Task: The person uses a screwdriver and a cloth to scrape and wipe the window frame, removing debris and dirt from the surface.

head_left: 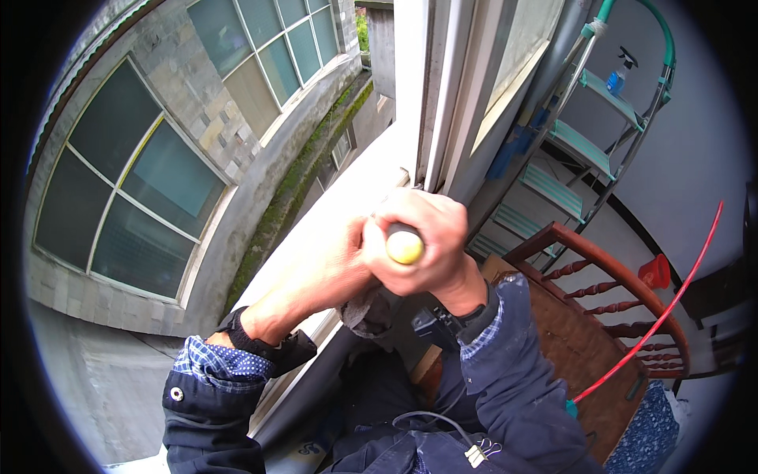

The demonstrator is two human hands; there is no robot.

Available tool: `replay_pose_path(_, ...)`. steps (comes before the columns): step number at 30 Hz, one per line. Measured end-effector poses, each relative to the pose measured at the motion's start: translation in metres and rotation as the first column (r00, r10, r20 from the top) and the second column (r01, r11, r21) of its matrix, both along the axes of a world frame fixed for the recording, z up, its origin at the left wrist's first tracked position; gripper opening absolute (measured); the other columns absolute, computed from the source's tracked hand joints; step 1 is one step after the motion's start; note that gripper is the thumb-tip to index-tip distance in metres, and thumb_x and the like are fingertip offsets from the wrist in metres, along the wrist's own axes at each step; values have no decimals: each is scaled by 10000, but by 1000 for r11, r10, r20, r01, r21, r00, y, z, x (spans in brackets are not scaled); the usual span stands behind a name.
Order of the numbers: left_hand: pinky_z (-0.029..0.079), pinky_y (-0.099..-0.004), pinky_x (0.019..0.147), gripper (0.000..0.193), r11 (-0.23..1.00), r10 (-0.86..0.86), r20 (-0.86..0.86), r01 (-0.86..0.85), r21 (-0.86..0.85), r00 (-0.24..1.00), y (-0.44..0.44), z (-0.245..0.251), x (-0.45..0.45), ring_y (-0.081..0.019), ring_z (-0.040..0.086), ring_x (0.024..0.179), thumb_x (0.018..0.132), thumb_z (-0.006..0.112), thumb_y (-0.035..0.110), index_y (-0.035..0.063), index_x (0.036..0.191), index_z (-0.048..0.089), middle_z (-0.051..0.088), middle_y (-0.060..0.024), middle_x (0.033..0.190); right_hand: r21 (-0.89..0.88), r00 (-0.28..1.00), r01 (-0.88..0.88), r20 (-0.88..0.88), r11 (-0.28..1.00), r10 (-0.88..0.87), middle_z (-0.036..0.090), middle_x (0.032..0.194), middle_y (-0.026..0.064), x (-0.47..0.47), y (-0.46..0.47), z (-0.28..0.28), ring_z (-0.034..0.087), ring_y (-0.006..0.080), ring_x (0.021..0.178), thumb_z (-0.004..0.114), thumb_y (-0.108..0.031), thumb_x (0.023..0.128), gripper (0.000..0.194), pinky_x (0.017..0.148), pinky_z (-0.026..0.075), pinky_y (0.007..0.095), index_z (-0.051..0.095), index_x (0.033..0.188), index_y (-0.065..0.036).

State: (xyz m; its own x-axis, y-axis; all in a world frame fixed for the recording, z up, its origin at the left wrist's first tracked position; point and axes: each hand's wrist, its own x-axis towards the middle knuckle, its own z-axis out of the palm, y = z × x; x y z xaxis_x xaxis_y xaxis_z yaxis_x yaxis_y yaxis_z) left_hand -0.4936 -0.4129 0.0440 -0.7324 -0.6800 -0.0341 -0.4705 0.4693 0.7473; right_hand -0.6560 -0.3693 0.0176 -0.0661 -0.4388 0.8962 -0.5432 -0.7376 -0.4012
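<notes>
My right hand (pixel 441 260) is closed around the upright handle of a tool, whose rounded yellow end (pixel 405 247) faces up at me. Pressed against it from the left, my left hand (pixel 346 252) wraps the same grip. The rest of the tool is hidden under both hands, so its kind cannot be told. Just beyond my knuckles stands the white sliding window frame (pixel 435 112), with its tracks running away from me. A pale, sunlit sill (pixel 331 204) stretches beside my left forearm. Below my wrists shows a greyish cloth (pixel 368 314), partly covered.
To the right stands a stepladder (pixel 583 148) with a blue spray bottle (pixel 619 74) on its top step. A wooden chair (pixel 616 260) is close to my right arm, and a red rod (pixel 657 320) slants across it. Outside, left, is a drop beside a building (pixel 195 112).
</notes>
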Motion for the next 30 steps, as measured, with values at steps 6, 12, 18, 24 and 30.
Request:
replay_pose_path(6, 507, -301, 915, 256, 922, 130, -139, -68, 382, 982, -7, 1, 10, -109, 573, 1071, 973, 654, 88, 42, 1223, 628, 660, -32, 1150, 2, 984, 27, -174, 1000, -27, 621, 654, 105, 17, -39, -6, 642, 302, 577, 741, -158, 688, 147, 569, 528, 384, 643, 752, -70)
replay_pose_path(12, 508, -319, 868, 251, 968, -44, -153, 80, 237, 987, 20, 11, 30, -110, 599, 993, 977, 664, 166, 22, 1183, 655, 691, -39, 1057, 187, 993, 21, -114, 982, 0, 657, 662, 135, 21, -19, -11, 670, 343, 608, 771, -255, 658, 227, 597, 549, 401, 675, 748, -71)
replay_pose_path(18, 507, -323, 833, 249, 967, 14, 27, -21, 253, 1000, 34, 7, 64, -109, 590, 949, 901, 748, 179, 40, 1088, 662, 684, -42, 995, 292, 998, -19, -53, 956, 36, 636, 640, 132, 69, 4, -14, 662, 276, 576, 763, -213, 672, 196, 588, 545, 352, 694, 752, -48)
replay_pose_path(24, 519, -343, 897, 345, 958, -53, -6, 53, 283, 999, 74, 13, 152, -127, 615, 1008, 798, 827, 157, 28, 1076, 668, 699, -67, 1040, 240, 974, -220, 7, 945, 225, 630, 684, 138, 149, 61, -8, 651, 348, 638, 734, -244, 688, 198, 592, 520, 427, 640, 751, -81)
replay_pose_path(30, 526, -330, 819, 224, 959, 31, 98, -57, 278, 995, 98, 27, 173, -106, 629, 905, 780, 777, 115, 9, 959, 694, 730, -84, 916, 228, 931, -359, 17, 905, 366, 609, 669, 127, 168, 78, -6, 650, 335, 629, 701, -190, 702, 167, 590, 521, 414, 591, 746, -72)
